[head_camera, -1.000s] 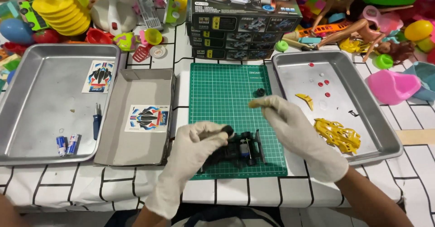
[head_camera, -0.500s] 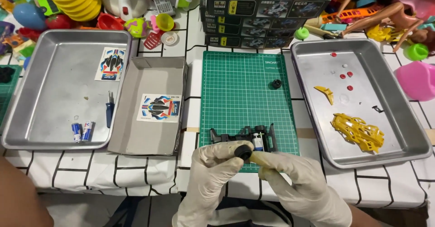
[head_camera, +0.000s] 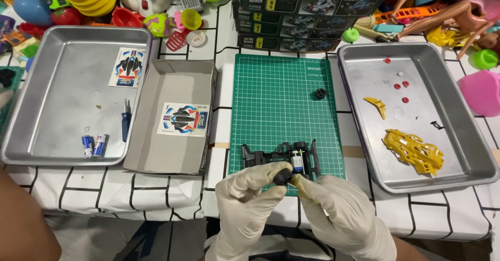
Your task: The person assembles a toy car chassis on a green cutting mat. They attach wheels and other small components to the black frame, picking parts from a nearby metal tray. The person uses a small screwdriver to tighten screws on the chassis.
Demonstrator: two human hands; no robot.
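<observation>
Seen from the head camera, both hands wore pale rubber gloves and met at the near edge of the green cutting mat (head_camera: 284,105). The left hand (head_camera: 247,198) and the right hand (head_camera: 338,214) were together, their fingertips pinched from either side on a small black wheel (head_camera: 282,177). The wheel was held just in front of the black toy car frame (head_camera: 281,157), which lay flat on the near part of the mat with a small silver motor (head_camera: 297,160) set in it. Whether the wheel touched the frame could not be told. A second black wheel (head_camera: 320,93) lay by itself farther up the mat, near its right edge.

To the right of the mat stood a metal tray (head_camera: 364,151) holding a yellow car body shell (head_camera: 414,150), a small yellow part (head_camera: 377,105) and several little red pieces (head_camera: 397,86). To the left of the mat lay an open grey cardboard box (head_camera: 182,151) with a sticker sheet (head_camera: 183,119) in it. Beyond the box was another metal tray (head_camera: 47,115) with a second sticker sheet (head_camera: 127,67), a small blue screwdriver (head_camera: 125,121) and two batteries (head_camera: 94,145). At the far end of the mat sat a stack of dark model kit boxes (head_camera: 307,16), and coloured plastic toys (head_camera: 83,1) were strewn along the back of the worktop (head_camera: 156,191), which was covered in a white cloth with black lines.
</observation>
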